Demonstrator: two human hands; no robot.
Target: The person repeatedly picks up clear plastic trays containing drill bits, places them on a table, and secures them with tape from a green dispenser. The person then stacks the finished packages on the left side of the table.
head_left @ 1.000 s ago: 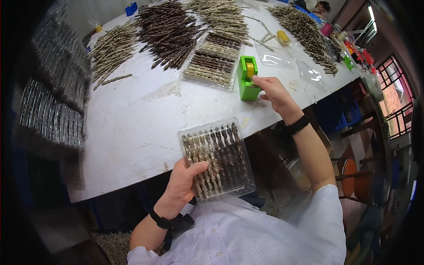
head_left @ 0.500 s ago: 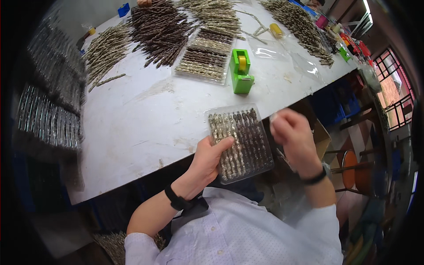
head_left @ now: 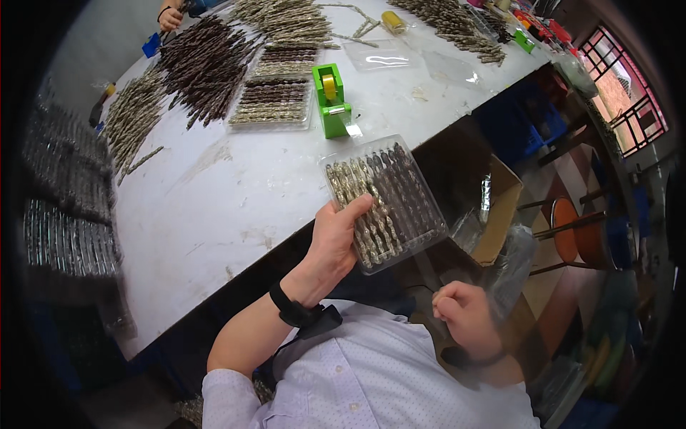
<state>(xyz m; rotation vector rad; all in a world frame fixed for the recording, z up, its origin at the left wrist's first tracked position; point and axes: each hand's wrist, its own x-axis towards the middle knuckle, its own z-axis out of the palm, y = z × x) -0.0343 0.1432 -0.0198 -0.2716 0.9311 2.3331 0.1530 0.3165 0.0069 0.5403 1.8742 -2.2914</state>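
My left hand (head_left: pixel 331 239) grips a clear plastic box (head_left: pixel 437 233) by its left side, thumb on top and the other fingers hidden beneath. Inside lie rows of twisted sticks, pale gold on the left and dark brown on the right. The box is tilted, just off the table's front edge. Lower right, apart from the box, my right hand (head_left: pixel 466 314) is closed. A thin dark line shows beside its fingers, but I cannot make out whether it is held. A green tape dispenser (head_left: pixel 333 118) with a yellow roll stands on the table just beyond the box.
The white table (head_left: pixel 193 222) bears dark sticks (head_left: pixel 207 68), pale sticks (head_left: pixel 136 111) and a filled clear tray (head_left: pixel 268 126). Stacked clear trays (head_left: pixel 68 239) stand at left. Below right are a cardboard box (head_left: pixel 504 222) and an orange stool (head_left: pixel 564 229). Another person's hand (head_left: pixel 170 18) shows far left.
My right hand has dropped from beside the box to near my body, still closed. The left hand keeps its hold on the box. The whole view has shifted, and another person's hand shows more fully.
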